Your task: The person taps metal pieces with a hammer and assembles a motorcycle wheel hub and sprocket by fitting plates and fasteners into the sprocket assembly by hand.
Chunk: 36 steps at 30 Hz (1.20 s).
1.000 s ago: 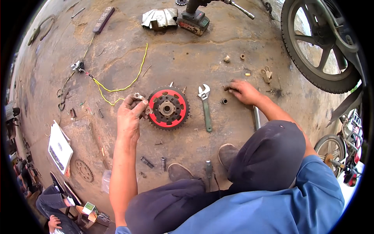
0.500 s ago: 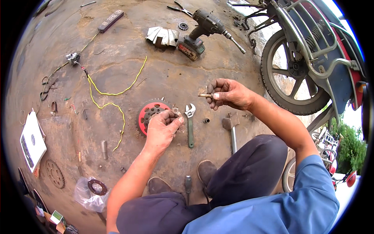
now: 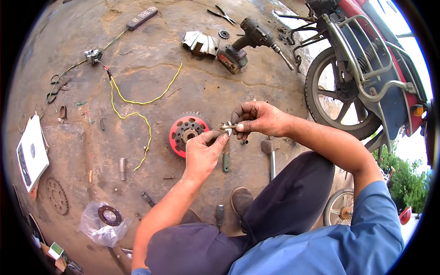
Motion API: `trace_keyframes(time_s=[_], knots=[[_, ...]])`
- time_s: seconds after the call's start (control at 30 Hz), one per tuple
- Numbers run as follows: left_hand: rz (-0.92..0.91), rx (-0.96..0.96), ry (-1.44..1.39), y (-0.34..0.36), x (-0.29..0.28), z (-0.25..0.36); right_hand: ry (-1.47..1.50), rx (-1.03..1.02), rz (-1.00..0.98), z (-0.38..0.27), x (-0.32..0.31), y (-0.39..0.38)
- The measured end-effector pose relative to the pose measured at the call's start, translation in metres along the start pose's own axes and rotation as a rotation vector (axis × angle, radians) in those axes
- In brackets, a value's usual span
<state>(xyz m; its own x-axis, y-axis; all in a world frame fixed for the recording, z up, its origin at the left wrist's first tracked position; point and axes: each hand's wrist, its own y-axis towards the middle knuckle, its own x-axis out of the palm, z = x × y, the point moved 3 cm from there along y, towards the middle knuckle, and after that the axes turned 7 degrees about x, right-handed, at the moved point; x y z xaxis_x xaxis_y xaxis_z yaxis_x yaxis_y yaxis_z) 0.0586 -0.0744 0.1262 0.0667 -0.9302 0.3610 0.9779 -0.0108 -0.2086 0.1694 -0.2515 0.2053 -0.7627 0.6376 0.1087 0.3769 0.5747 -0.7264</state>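
Observation:
My left hand pinches a small metal piece, partly hidden by its fingertips. My right hand grips a short bolt horizontally, its end at the left fingertips. Below and behind them lies a toothed sprocket with a red face. An adjustable wrench with a green handle lies under the hands, its head mostly hidden. A small socket and a hammer rest to the right, near my knee.
A cordless impact driver, bent metal cover and pliers lie ahead. A motorcycle stands right. Yellow wire, white laptop-shaped object and bagged ring lie left. My knees and shoes frame the lower centre.
My right hand lifted a bolt from the ground and moved left. My left hand moved right from beside the sprocket with its piece; both hands now meet. The view also shifted.

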Motion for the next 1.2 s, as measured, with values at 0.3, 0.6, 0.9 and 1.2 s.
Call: trace_keyframes(time_s=[0.3, 0.6, 0.9, 1.2], knots=[[0.102, 0.141, 0.241, -0.008, 0.009, -0.029, -0.398, 0.079, 0.363, 0.003, 0.036, 0.013], [0.163, 0.071, 0.248, -0.022, 0.011, -0.061, -0.515, 0.117, 0.401, 0.038, 0.04, 0.034], [0.138, 0.211, 0.398, -0.03, 0.009, -0.063, -0.329, 0.088, 0.331, 0.05, 0.013, 0.068], [0.578, 0.096, 0.064, -0.04, -0.088, -0.069, -0.421, 0.058, 0.351, 0.058, 0.017, 0.123]])
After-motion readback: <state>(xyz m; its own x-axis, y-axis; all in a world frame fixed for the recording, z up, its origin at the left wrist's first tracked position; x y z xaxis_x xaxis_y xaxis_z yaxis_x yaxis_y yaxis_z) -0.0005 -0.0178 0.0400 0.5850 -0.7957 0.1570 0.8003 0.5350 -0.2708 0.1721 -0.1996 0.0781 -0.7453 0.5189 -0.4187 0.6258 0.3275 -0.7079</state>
